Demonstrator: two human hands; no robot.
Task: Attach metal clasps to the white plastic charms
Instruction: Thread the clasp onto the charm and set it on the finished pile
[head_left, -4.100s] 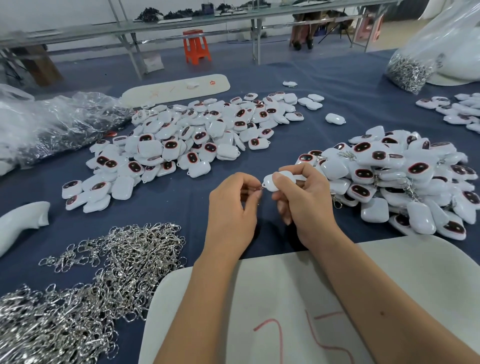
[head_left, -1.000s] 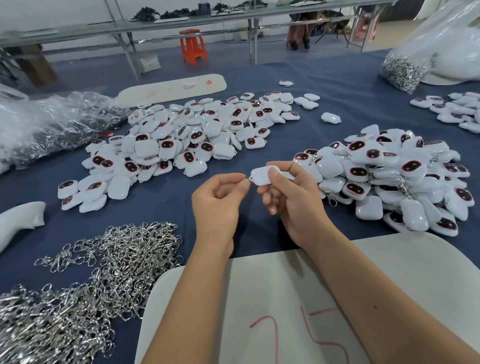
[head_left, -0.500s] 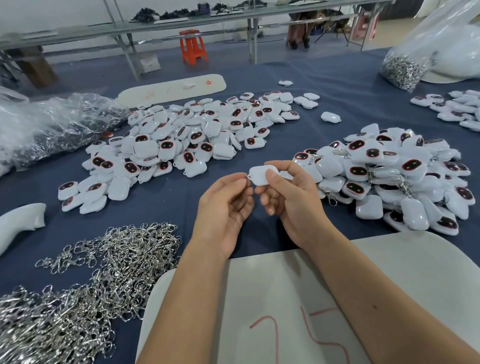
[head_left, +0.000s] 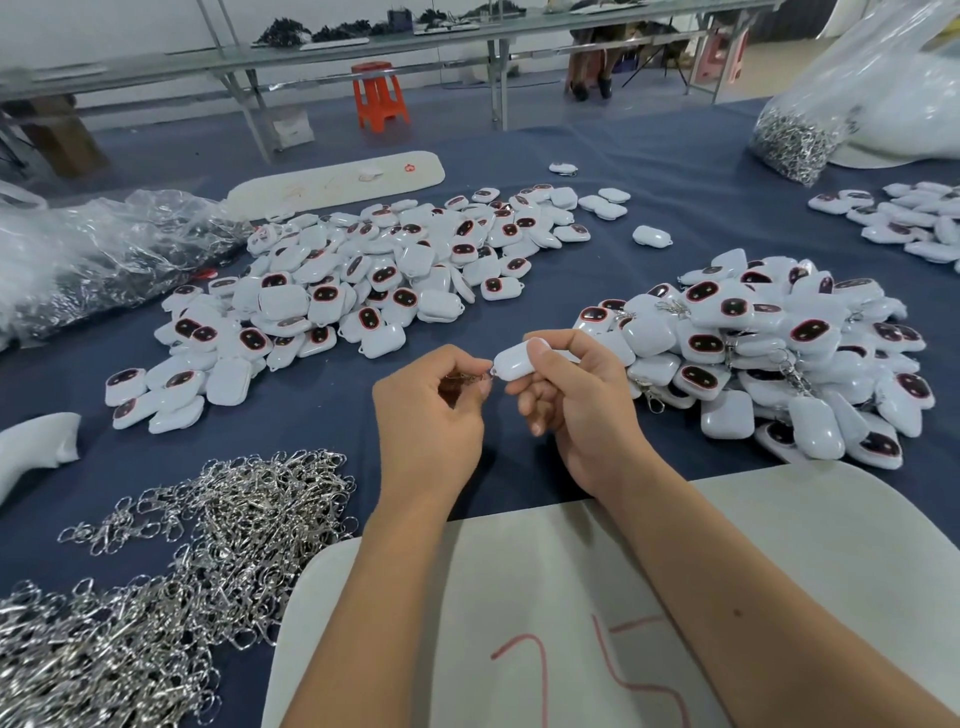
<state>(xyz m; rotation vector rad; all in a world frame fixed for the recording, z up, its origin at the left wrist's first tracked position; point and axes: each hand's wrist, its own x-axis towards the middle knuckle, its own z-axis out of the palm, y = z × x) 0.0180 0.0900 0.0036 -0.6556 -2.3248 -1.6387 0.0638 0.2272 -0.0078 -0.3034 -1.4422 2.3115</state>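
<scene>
Left hand (head_left: 428, 415) fingers (head_left: 467, 366) largely hide the clasp (head_left: 464, 378).

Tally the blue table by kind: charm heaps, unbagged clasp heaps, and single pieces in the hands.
White charm heaps: 3 (left heap, right heap, far-right heap)
Unbagged clasp heap: 1
Held charm, in right hand: 1
Held clasp, pinched by left hand: 1
Total: 6

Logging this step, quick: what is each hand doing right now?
Left hand: pinches a metal clasp.
Right hand: grips a white plastic charm.
</scene>
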